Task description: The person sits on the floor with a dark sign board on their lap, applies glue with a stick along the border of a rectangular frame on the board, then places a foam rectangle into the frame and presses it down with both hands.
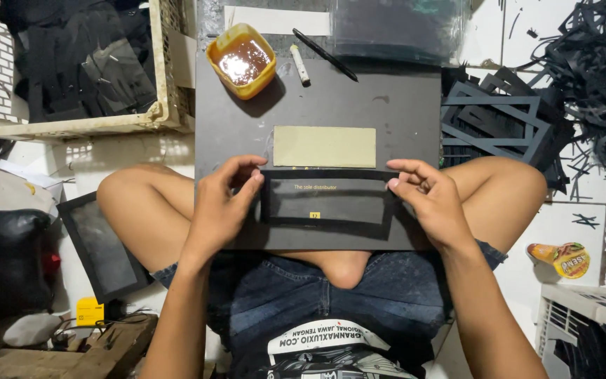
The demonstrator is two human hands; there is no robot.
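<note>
Left hand (222, 203): pinching left end of black window frame (327, 228)
Right hand (429, 200): pinching frame's right end
Tan card (324, 146): just beyond frame
Glue tub (241, 61): well beyond frame, on grey board (401, 105)

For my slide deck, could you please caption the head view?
Both hands hold a black frame on a dark board.

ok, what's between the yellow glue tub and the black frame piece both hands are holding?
In the head view, a tan cardboard rectangle lies flat on the dark board, between the glue tub and the black frame piece. The rest of that stretch is bare board.
</note>
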